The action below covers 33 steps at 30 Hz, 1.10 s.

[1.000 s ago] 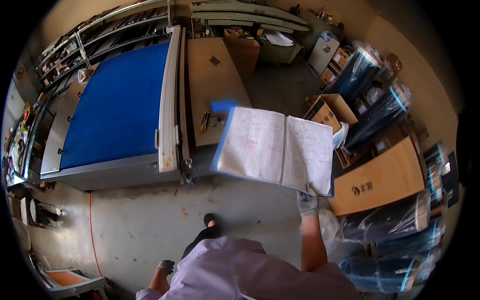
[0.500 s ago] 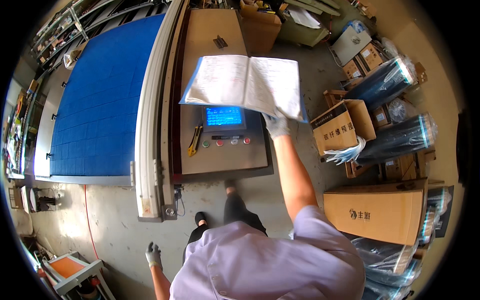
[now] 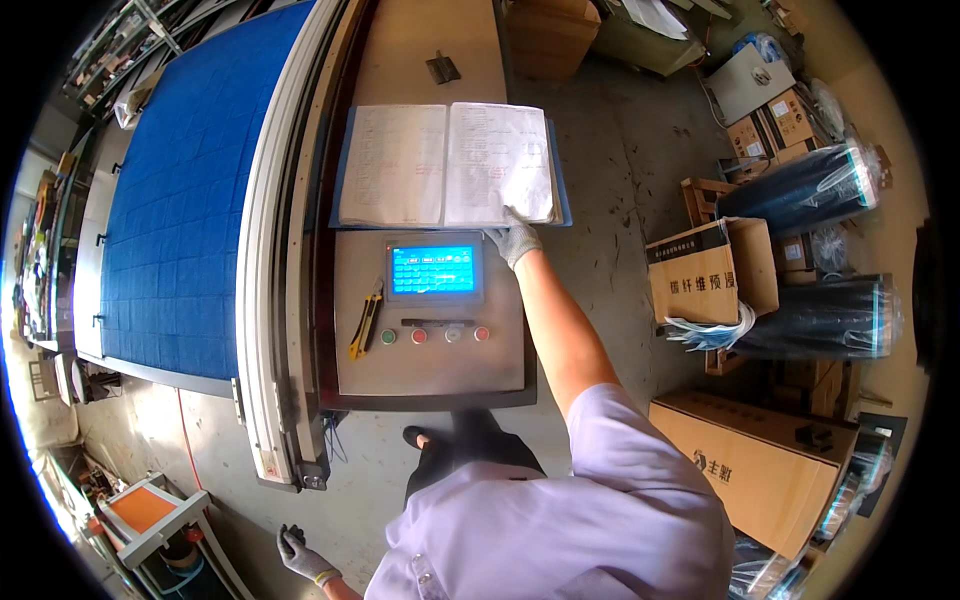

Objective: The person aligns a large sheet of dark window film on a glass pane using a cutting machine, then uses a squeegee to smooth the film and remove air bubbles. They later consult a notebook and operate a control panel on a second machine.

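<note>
In the head view, an open binder (image 3: 448, 165) of printed sheets lies flat on the surface of a machine's control console (image 3: 430, 350), just above a lit blue touchscreen (image 3: 433, 269). The binder's long axis runs left to right, its spine pointing away from the person. The right hand (image 3: 514, 238), in a grey work glove, rests on the lower right corner of the right-hand page, so the binder lies up and to the left of the fingers. The fingers lie flattened on the paper, pressing rather than gripping. The right arm is stretched nearly straight forward from a pale lilac sleeve. The left hand (image 3: 300, 553), also gloved, hangs low beside the body, well apart from the binder, its fingers loosely curled and holding nothing. A yellow utility knife (image 3: 365, 322) lies left of the row of push buttons (image 3: 433, 335).
</note>
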Available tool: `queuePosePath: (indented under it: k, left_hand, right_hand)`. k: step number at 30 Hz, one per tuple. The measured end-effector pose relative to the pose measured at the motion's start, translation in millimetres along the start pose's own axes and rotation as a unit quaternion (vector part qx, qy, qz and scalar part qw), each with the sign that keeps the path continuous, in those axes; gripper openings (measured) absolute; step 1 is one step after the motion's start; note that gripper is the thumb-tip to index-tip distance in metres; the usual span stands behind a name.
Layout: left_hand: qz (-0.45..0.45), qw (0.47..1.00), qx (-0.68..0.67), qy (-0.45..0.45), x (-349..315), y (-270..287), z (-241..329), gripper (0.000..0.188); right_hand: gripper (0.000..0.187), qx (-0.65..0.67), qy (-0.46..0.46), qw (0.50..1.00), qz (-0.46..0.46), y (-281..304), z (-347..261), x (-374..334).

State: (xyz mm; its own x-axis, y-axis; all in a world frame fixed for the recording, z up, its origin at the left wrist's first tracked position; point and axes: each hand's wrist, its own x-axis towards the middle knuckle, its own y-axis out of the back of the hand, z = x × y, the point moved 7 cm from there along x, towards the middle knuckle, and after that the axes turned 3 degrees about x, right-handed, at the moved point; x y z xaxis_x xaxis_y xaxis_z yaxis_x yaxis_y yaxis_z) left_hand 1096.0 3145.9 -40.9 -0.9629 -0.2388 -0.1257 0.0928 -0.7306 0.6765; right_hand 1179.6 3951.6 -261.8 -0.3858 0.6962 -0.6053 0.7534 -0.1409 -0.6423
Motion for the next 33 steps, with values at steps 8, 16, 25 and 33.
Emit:
queuePosePath:
  k: [8,16,25,33]
  left_hand:
    - [-0.027,0.995,-0.071,-0.072,-18,-87,176,0.027]
    - [-0.183,0.969,-0.116,-0.116,-51,-145,222,0.024]
    - [-0.314,0.934,-0.148,-0.082,-49,-179,232,0.027]
    - [-0.450,0.859,-0.125,-0.209,-71,-235,212,0.038]
  right_hand:
    - [0.011,-0.584,0.279,0.762,0.013,26,-2,-29]
    - [0.006,-0.688,0.433,0.581,0.020,-38,-18,-63]
    - [0.014,-0.623,0.281,0.723,0.106,111,-47,-48]
    - [0.019,-0.454,-0.088,0.840,-0.284,-35,153,-316]
